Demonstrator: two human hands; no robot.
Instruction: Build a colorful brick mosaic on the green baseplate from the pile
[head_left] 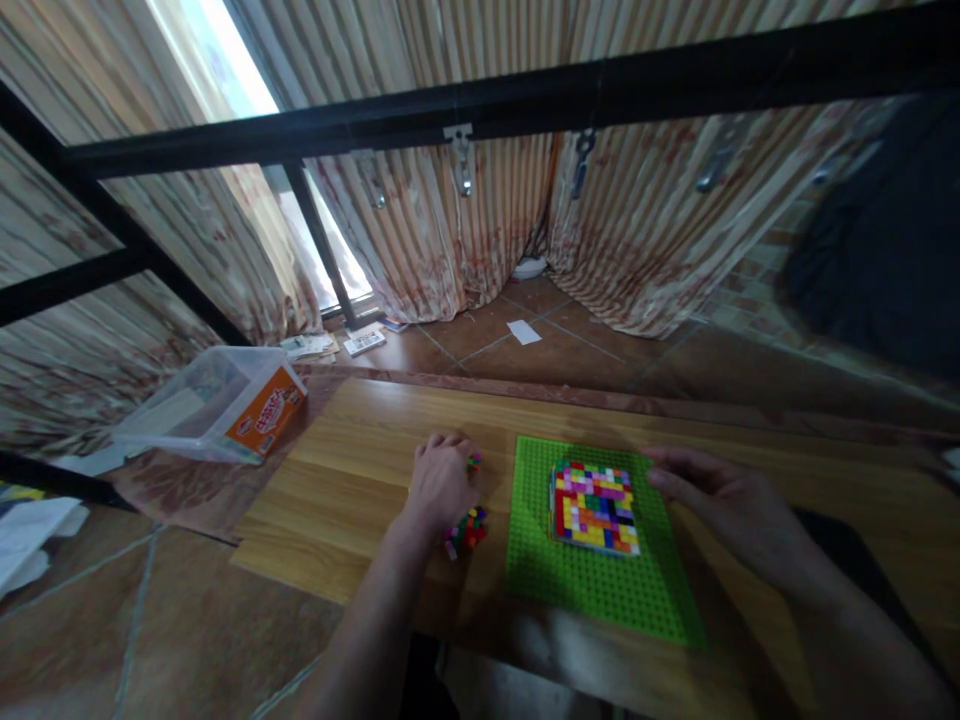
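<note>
My left hand [442,483] is lowered over the wooden table with its fingers curled down among small loose building bricks [471,528]. Its fingertips are hidden, so what they hold, if anything, does not show. To the right lies a green studded baseplate [600,585]. A block of many-coloured building bricks [596,508], in red, yellow, pink, orange and white, stands on the baseplate's upper middle. My right hand [705,490] reaches in from the right, thumb and forefinger closed at the baseplate's upper right edge.
Left of the wooden table [330,480], a clear plastic box [210,400] with an orange label holds some contents. A black metal rail [525,100] crosses in front of striped curtains [450,240]. A dark flat object [840,550] lies by my right forearm. White paper [523,332] is on the tiled floor.
</note>
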